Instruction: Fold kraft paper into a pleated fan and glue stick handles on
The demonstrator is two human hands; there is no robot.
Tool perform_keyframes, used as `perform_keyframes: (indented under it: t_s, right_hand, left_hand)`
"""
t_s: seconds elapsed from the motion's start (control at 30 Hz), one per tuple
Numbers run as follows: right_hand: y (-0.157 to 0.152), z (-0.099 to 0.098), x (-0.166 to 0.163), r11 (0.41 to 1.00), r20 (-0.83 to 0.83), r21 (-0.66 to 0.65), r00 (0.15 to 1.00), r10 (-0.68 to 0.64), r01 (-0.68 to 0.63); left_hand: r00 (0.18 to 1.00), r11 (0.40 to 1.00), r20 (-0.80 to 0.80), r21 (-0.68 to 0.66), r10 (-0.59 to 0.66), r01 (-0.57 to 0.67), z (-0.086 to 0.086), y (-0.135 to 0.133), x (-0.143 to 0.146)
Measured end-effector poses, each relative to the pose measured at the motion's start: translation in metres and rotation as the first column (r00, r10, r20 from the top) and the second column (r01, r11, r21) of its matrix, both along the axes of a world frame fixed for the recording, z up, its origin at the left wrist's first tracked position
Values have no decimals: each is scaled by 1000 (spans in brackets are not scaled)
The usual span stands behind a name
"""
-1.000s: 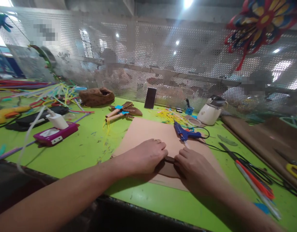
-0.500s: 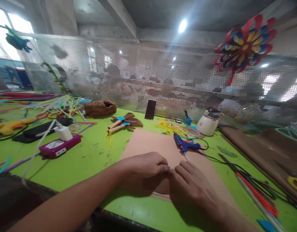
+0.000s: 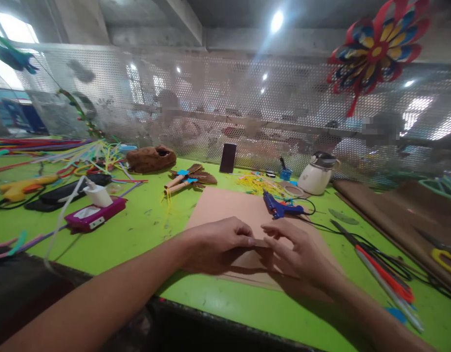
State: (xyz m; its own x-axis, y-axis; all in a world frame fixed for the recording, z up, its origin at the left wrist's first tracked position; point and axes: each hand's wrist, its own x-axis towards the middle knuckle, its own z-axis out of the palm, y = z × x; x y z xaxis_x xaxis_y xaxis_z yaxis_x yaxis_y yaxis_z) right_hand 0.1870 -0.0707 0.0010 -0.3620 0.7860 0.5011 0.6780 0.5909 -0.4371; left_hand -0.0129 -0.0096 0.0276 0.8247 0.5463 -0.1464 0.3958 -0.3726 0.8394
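Observation:
My left hand (image 3: 225,240) is closed, thumb against fingertips, on one end of a small tan strip (image 3: 261,243), perhaps paper or thin foam. Beside its other end is my right hand (image 3: 293,244), fingers loosely apart, a fingertip at or very near the strip. Both hands are over a flat tan sheet (image 3: 221,205) on the green table. A blue glue gun (image 3: 284,209) lies on the sheet's far right part, just beyond my right hand. Most of the strip's left end is hidden by my left fingers.
A purple power strip (image 3: 96,215) with a white plug is at left. Behind lie brown craft pieces (image 3: 192,180), a phone (image 3: 228,158) and yellow scraps (image 3: 260,185). A white kettle (image 3: 316,175), red-handled scissors (image 3: 384,274) and brown material (image 3: 394,210) are at right.
My right hand's fingers have loosened and moved slightly away from my left hand, so the tan strip now shows between them. The whole view has shifted a little.

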Motion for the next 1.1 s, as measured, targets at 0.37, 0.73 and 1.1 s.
perform_keyframes:
  t_s: [0.37, 0.73, 1.1]
  right_hand:
    - [-4, 9, 0, 938, -7, -346, 1000, -10, 7]
    - [-7, -2, -2, 999, 364, -41, 931, -2, 18]
    - [-11, 4, 3, 992, 352, -121, 936, 12, 33]
  left_hand:
    - [989, 806, -146, 589, 28, 64, 7, -24, 2]
    - [984, 645, -171, 757, 45, 102, -7, -22, 7]
    - [974, 759, -211, 647, 86, 73, 12, -23, 3]
